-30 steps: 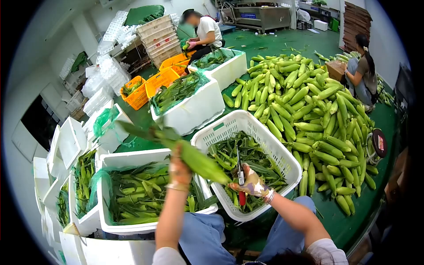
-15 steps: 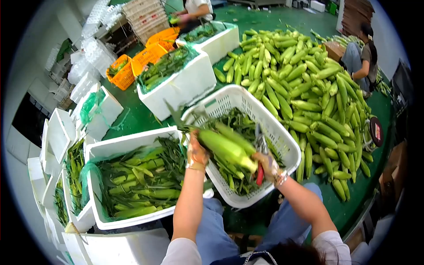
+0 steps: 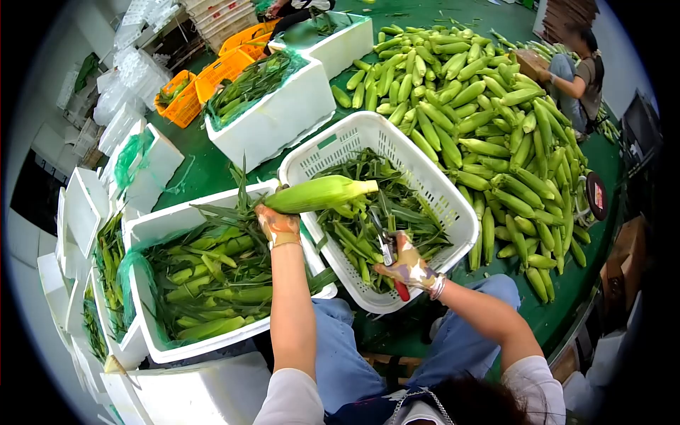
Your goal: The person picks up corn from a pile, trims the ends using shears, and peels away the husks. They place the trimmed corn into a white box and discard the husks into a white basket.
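Observation:
My left hand [image 3: 278, 224] grips a green ear of corn [image 3: 322, 193] near its leafy end, holding it level over the gap between two containers. The cut end points right, above the white plastic basket [image 3: 425, 173] of husk trimmings. My right hand [image 3: 409, 268], in a patterned glove, holds red-handled shears [image 3: 392, 258] over the basket's near side, apart from the corn. A white foam box [image 3: 152, 225] lined with green plastic and filled with trimmed corn lies under my left forearm.
A big heap of unhusked corn [image 3: 482, 120] covers the green floor to the right. More white foam boxes [image 3: 283, 117] and orange crates [image 3: 212, 78] stand behind. One person [image 3: 577, 78] sits at the far right, another at the top.
The corn has swung from pointing down into the basket to lying level and moved left. My right hand with the shears has dropped away from its tip, toward the basket's near rim.

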### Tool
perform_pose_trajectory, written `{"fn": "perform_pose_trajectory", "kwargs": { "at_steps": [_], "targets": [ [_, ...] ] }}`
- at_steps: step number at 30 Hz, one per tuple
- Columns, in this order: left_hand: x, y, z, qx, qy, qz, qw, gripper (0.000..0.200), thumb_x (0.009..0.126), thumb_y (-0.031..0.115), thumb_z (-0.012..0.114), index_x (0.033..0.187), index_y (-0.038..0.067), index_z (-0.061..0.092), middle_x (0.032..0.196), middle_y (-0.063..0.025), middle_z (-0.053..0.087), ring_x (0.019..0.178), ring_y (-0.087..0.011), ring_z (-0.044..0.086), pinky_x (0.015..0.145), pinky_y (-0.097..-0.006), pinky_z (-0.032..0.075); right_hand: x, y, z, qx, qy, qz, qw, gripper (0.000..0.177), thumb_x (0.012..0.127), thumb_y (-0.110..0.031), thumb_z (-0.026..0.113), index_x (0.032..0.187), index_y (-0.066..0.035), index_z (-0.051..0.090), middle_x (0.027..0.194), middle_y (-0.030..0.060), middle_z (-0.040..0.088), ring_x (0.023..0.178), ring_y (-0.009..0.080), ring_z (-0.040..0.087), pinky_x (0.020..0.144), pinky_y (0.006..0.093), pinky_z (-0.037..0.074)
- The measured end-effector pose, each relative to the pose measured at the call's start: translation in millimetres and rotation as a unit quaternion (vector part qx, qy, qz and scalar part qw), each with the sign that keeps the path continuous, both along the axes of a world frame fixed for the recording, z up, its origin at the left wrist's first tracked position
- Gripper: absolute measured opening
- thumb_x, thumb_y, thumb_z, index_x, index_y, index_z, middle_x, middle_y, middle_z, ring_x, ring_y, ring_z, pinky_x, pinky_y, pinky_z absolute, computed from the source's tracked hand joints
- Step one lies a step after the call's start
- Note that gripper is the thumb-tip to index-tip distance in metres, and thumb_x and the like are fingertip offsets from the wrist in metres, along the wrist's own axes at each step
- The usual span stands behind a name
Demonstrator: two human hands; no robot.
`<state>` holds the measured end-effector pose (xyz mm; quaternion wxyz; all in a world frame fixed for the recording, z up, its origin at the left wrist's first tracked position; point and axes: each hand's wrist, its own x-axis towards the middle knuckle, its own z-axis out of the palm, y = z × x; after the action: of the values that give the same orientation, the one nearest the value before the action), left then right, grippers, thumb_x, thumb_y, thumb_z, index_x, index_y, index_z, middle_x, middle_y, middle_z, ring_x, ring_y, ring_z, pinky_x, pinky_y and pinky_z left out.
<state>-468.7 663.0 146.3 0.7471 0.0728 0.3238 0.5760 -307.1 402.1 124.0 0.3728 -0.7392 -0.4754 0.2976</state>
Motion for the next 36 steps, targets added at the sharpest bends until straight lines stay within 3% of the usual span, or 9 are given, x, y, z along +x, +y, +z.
{"fn": "perform_pose_trajectory", "kwargs": {
  "at_steps": [3, 9, 13, 16, 23, 26, 27, 31, 36],
  "targets": [
    [18.0, -20.4, 9.7, 0.011, 0.007, 0.002, 1.0, 0.04, 0.092, 0.041, 0.033, 0.112, 0.009, 0.044, 0.103, -0.0128, 0.055, 0.092, -0.0298, 0.056, 0.084, -0.0467, 0.047, -1.8, 9.3, -4.8, 0.056, 0.038, -0.021, 0.997, 0.077, 0.067, -0.043, 0.075, 0.116, 0.004, 0.038, 0.096, 0.0205, 0.055, 0.089, 0.0325, 0.056, 0.08, 0.0385, 0.044],
    [39.7, -43.2, -16.4, 0.134, 0.064, -0.025, 0.989, 0.045, 0.09, 0.045, 0.039, 0.111, 0.006, 0.045, 0.098, -0.0133, 0.059, 0.089, -0.0282, 0.056, 0.082, -0.0431, 0.046, 12.2, 17.6, 18.9, 0.081, 0.541, -0.065, 0.835, 0.031, 0.081, -0.015, 0.066, 0.104, -0.001, 0.05, 0.076, 0.0084, 0.057, 0.06, 0.0177, 0.062, 0.051, 0.028, 0.053],
    [52.9, -47.7, -18.4, 0.149, 0.124, -0.018, 0.981, 0.038, 0.09, 0.039, 0.042, 0.108, 0.006, 0.044, 0.092, -0.0163, 0.06, 0.08, -0.0289, 0.059, 0.076, -0.0422, 0.049, 20.3, 17.4, 12.4, 0.016, 0.486, -0.052, 0.872, 0.027, 0.077, -0.022, 0.063, 0.086, 0.002, 0.057, 0.067, 0.0138, 0.062, 0.051, 0.0216, 0.06, 0.045, 0.0331, 0.049],
    [44.7, -35.6, -17.0, 0.186, 0.166, 0.02, 0.968, 0.03, 0.088, 0.028, 0.047, 0.106, 0.005, 0.043, 0.089, -0.0181, 0.059, 0.07, -0.0297, 0.059, 0.065, -0.043, 0.051, 21.0, 16.6, -60.0, -0.093, -0.005, -0.05, 0.994, 0.04, 0.07, -0.036, 0.065, 0.079, 0.003, 0.062, 0.071, 0.0222, 0.063, 0.06, 0.031, 0.062, 0.056, 0.0392, 0.049],
    [18.8, -12.0, -4.1, 0.027, 0.199, -0.111, 0.973, 0.037, 0.091, 0.034, 0.045, 0.117, 0.007, 0.041, 0.098, -0.0194, 0.055, 0.074, -0.029, 0.055, 0.067, -0.0424, 0.049, 37.3, 0.2, -41.2, -0.007, 0.341, -0.002, 0.94, 0.063, 0.07, -0.044, 0.072, 0.107, 0.002, 0.048, 0.083, 0.0115, 0.058, 0.073, 0.02, 0.055, 0.063, 0.0325, 0.046],
    [42.1, -27.3, -25.2, 0.046, 0.175, -0.214, 0.96, 0.044, 0.095, 0.035, 0.039, 0.132, 0.011, 0.035, 0.12, -0.0158, 0.046, 0.093, -0.0298, 0.052, 0.078, -0.0438, 0.047, 22.1, 5.5, 7.6, 0.028, 0.121, 0.0, 0.992, 0.078, 0.07, -0.046, 0.073, 0.119, 0.005, 0.04, 0.092, 0.0138, 0.058, 0.08, 0.0205, 0.056, 0.07, 0.0317, 0.048],
    [54.1, -45.8, -8.0, 0.037, 0.181, -0.207, 0.961, 0.036, 0.091, 0.042, 0.048, 0.117, 0.018, 0.045, 0.092, -0.01, 0.058, 0.077, -0.0275, 0.057, 0.068, -0.0408, 0.05, 14.8, 10.6, -6.3, 0.09, 0.003, -0.027, 0.996, 0.081, 0.07, -0.047, 0.073, 0.122, 0.006, 0.038, 0.094, 0.0143, 0.058, 0.083, 0.0204, 0.056, 0.073, 0.0319, 0.048],
    [61.7, -73.0, 41.6, 0.067, 0.129, -0.267, 0.953, 0.047, 0.089, 0.041, 0.053, 0.122, 0.008, 0.046, 0.099, -0.0116, 0.059, 0.092, -0.0272, 0.056, 0.085, -0.0417, 0.047, 12.0, -1.1, 36.4, 0.171, 0.488, -0.004, 0.856, 0.049, 0.076, -0.032, 0.074, 0.106, -0.002, 0.05, 0.084, 0.0092, 0.061, 0.072, 0.0118, 0.057, 0.058, 0.0247, 0.047],
    [59.4, -75.7, -10.8, 0.34, 0.012, -0.381, 0.86, 0.052, 0.083, 0.034, 0.06, 0.124, 0.004, 0.048, 0.126, -0.0174, 0.05, 0.121, -0.0293, 0.044, 0.101, -0.0447, 0.036, 25.1, -1.4, 27.6, -0.099, 0.679, 0.005, 0.727, 0.026, 0.082, -0.033, 0.066, 0.089, -0.008, 0.06, 0.074, 0.0025, 0.061, 0.057, 0.0108, 0.054, 0.045, 0.0279, 0.042]
  ]
}}
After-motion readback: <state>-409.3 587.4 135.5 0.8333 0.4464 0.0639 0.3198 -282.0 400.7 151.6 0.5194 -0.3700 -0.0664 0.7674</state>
